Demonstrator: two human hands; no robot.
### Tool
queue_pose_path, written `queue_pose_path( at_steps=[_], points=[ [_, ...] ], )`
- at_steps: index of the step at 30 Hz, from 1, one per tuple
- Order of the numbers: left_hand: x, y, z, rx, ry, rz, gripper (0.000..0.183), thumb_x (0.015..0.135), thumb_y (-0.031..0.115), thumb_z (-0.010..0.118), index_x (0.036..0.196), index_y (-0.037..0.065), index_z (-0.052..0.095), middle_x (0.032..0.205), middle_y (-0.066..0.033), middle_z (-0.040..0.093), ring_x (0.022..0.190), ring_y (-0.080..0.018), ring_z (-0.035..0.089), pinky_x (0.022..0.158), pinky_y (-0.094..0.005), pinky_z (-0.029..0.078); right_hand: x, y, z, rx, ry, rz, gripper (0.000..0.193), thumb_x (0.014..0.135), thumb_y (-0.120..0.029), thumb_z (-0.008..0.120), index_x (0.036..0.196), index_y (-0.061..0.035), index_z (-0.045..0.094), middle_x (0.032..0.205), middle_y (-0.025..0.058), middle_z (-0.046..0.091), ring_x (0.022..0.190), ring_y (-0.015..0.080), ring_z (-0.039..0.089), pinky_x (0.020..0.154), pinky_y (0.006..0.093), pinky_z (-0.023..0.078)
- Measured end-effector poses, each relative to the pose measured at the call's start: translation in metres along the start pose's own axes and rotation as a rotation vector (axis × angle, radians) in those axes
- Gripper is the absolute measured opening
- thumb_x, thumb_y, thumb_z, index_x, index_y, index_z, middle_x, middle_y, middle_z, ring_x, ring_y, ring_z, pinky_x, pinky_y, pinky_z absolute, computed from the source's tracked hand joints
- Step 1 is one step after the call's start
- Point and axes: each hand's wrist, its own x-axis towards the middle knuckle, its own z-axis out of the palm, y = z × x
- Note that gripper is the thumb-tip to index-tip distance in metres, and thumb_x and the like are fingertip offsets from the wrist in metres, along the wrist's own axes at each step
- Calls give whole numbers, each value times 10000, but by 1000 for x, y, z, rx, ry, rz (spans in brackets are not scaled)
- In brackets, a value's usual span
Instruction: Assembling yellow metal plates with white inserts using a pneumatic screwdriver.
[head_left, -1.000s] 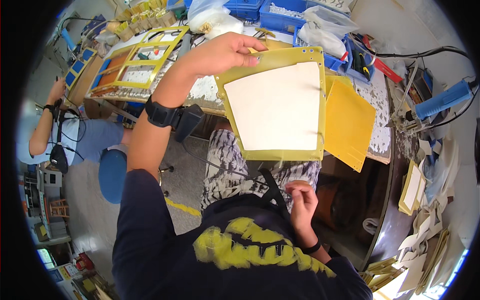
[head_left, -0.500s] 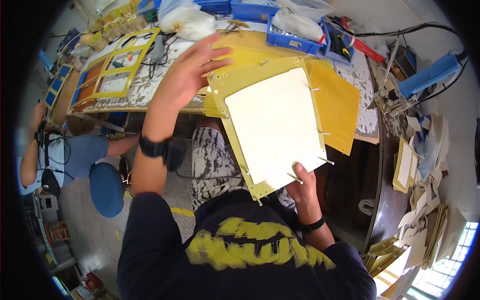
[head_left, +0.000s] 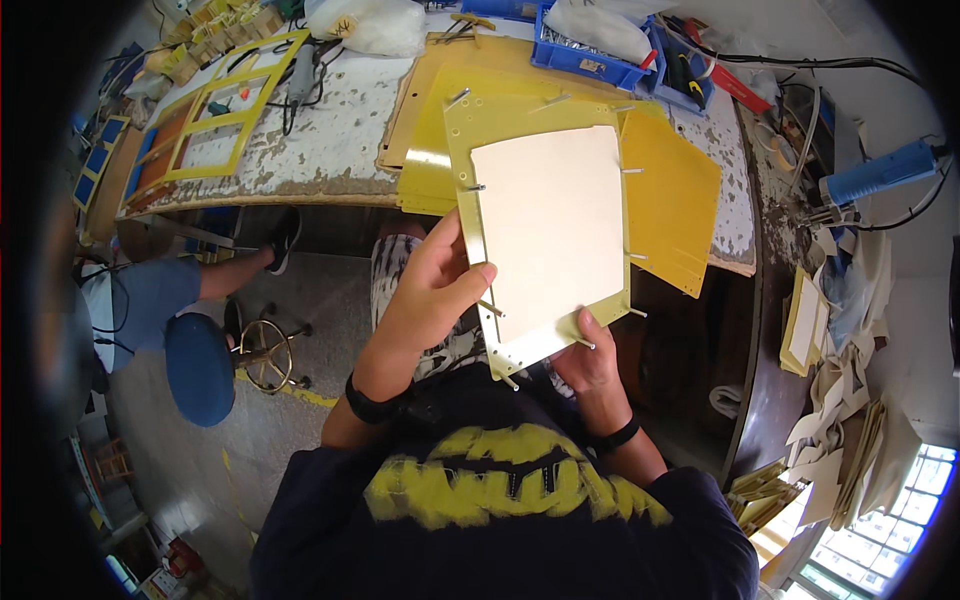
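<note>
Head view, looking down: yellow-green board [head_left: 545,115] with a cream sheet [head_left: 555,230] laid on its face, held tilted above the lap, in front of the table [head_left: 330,150]. Small metal pins [head_left: 632,171] jutting from the board's edges; count hard to make out. Lower left corner of the board partly hidden by the left hand [head_left: 430,300], clamped on that edge, thumb on top, fingers behind and out of sight. Right hand [head_left: 590,360] gripping the bottom edge, thumb pressed on the cream sheet, other fingers hidden under the board. Hands apart, one at each lower corner. Behind the board, more yellow sheets [head_left: 670,200] lying on the table, partly covered. Farther back, a blue bin [head_left: 590,55] with a clear bag, cut off at the top rim. Left on the table, a yellow frame [head_left: 215,120]. Off to the left, a blue stool [head_left: 200,365] and another person's leg [head_left: 225,275], the body lost in the dark rim.
</note>
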Motion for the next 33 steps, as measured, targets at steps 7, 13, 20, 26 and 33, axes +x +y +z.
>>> queue_pose_path(
  at_steps=[7,13,20,26,33],
  points=[
    [1,1,9,89,98,-2,508,811,-39,547,1280,-11,354,1077,-52,543,945,-79,525,781,-222,435,1,-1,-3,-23,43,-4,710,810,-318,620,1353,-22,269,1335,157,398,1218,321,412,1010,466,337],
    [3,-2,14,132,140,16,476,815,-10,578,1249,-3,383,1022,-44,564,885,-71,544,732,-214,446,1,-2,-5,19,7,-47,605,844,-254,608,1332,-60,308,1280,130,452,1172,286,465,976,444,392],
    [2,-12,14,168,163,28,488,807,-13,591,1247,1,382,1008,-42,564,873,-72,543,732,-211,447,2,-1,-10,-45,64,-44,714,801,-310,640,1345,-19,279,1313,150,414,1212,320,412,1017,461,324],
    [-2,-22,14,152,123,117,493,873,193,594,1262,-11,370,1037,-61,555,878,-83,540,747,-228,451,1,-5,-16,-50,77,-109,692,804,-297,636,1340,-21,295,1313,144,417,1208,312,414,1017,448,321],
    [0,-90,-62,-72,479,-278,493,940,427,390,1244,39,414,1043,-111,573,911,-186,580,710,-291,457,-16,-45,-35,-252,292,-326,593,833,-265,613,1310,-37,346,1247,113,472,1126,300,482,951,470,393]
  ],
)
